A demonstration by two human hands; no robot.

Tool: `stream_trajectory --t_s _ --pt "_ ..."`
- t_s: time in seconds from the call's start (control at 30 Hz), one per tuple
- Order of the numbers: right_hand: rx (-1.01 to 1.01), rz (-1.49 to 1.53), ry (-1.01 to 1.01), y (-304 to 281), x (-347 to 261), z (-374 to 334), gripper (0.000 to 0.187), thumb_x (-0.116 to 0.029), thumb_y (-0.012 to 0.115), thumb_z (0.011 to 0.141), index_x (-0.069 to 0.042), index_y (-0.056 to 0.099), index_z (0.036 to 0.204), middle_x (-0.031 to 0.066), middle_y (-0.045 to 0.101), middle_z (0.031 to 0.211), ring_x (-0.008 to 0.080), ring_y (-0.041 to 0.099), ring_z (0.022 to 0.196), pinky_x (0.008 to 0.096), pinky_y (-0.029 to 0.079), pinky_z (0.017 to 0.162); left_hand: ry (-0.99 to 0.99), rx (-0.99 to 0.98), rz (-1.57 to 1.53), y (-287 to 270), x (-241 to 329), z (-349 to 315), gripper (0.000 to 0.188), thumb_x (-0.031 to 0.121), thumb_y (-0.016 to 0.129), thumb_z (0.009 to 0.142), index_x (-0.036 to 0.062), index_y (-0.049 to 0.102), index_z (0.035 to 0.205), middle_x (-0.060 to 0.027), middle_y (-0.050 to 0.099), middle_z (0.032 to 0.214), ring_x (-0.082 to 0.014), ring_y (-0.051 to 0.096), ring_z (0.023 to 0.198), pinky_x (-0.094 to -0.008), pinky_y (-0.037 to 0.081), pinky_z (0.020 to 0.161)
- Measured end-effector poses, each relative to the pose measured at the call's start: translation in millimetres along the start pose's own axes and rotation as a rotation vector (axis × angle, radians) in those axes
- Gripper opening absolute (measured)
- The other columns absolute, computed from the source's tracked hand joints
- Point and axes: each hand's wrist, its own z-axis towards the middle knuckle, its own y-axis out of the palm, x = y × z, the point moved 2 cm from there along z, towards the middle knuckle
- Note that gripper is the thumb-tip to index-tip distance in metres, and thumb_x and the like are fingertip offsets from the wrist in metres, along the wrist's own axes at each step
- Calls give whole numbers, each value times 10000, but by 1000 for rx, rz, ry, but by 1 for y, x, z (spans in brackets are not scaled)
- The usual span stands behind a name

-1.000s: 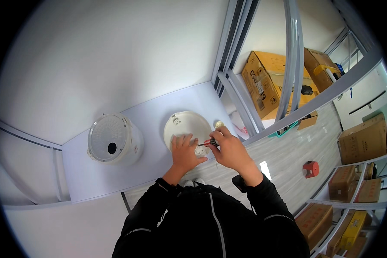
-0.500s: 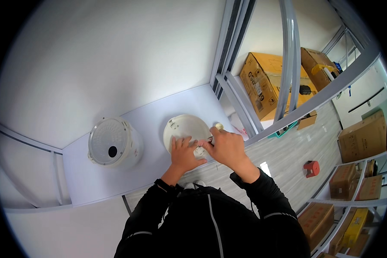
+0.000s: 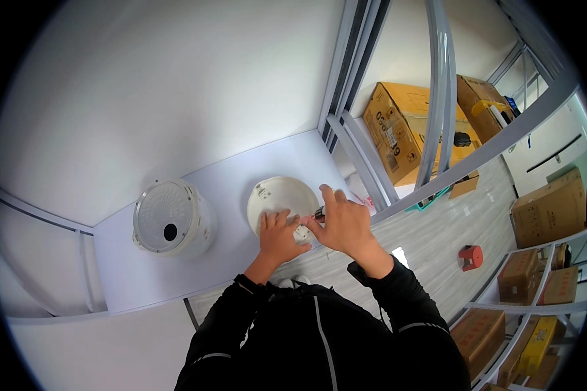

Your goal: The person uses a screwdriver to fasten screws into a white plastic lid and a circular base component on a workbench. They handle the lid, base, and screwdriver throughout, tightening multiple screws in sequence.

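A shallow white round cover (image 3: 282,195), like a bucket lid or base, lies on the pale tabletop in front of me, with small fittings inside its rim. My left hand (image 3: 278,237) rests on its near part, fingers spread and pointing away. At the cover's right side, my right hand (image 3: 343,225) is closed around a short dark tool (image 3: 319,214) with a metallic look; most of it is hidden by the fingers, so its kind is unclear. The right thumb comes close to the left fingertips. Left of the cover stands a white bucket-shaped container (image 3: 168,215) with a black round spot on top.
The pale table (image 3: 235,171) meets a white wall behind and a grey metal frame (image 3: 362,156) at its right. Beyond are a yellow-brown carton (image 3: 398,133), a red stool (image 3: 471,257) on the floor, and shelves with brown boxes (image 3: 479,339).
My right hand has turned slightly, and its index finger is raised more. The tool's yellowish round end, seen before beyond that hand, is now hidden. My left hand stays nearly where it was.
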Motion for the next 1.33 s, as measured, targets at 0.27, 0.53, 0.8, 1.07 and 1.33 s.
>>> stream_trajectory --t_s 0.27,0.53,0.8,1.07,1.33 --pt "-122 -6 56 16 18 9 561 -371 817 874 -55 614 1290 141 695 891 350 706 668 419 539 566 10 22 29 0 2 0 775 546 918 640 140 782 1286 -116 579 1473 -362 448 1371 -617 239 1250" --pt "73 156 -210 7 16 4 581 -429 827 877 -53 629 1273 163 704 910 365 712 666 440 543 573 -19 -21 41 -2 3 2 804 566 907 648 154 774 1325 -114 570 1492 -366 442 1387 -617 221 1263" --pt "-113 -43 -23 -1 4 4 511 -300 809 885 -57 618 1291 157 696 950 379 726 747 423 567 621 -4 -10 48 1 0 2 809 595 896 629 149 785 1295 -123 591 1469 -369 460 1354 -602 242 1238" --pt "-139 56 -28 19 12 10 564 -296 806 906 -43 588 1361 188 686 983 375 720 714 454 569 605 24 26 73 3 1 3 806 582 890 620 133 789 1282 -115 599 1439 -352 472 1322 -583 268 1205" --pt "20 145 -183 8 9 4 699 -363 842 881 -78 543 1445 251 717 1002 377 733 748 453 581 634 21 25 68 2 1 3 824 588 886 617 142 785 1302 -113 593 1438 -350 466 1332 -586 267 1205"
